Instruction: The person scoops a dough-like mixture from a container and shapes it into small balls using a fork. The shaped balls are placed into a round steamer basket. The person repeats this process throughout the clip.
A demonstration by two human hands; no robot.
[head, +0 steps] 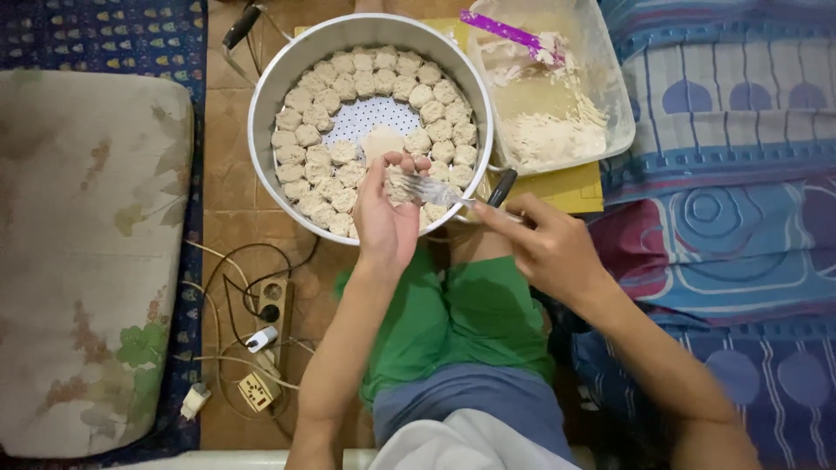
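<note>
Left hand (386, 213): cupped, my fingers curled round a dumpling wrapper (384, 142) with filling, over the steamer pan (261, 104). Right hand (549, 248): pinching a fork (435, 190), tines at the wrapper. Pan: rings of dumplings (348, 83). Beside it: tub of filling (557, 122).

A worn floral cushion (87, 261) lies at the left, a tangle of white cables with power strips and plugs (261, 348) sits on the brown tiled floor (228, 130) near it, and a blue patterned mattress (723, 174) fills the right side.
</note>
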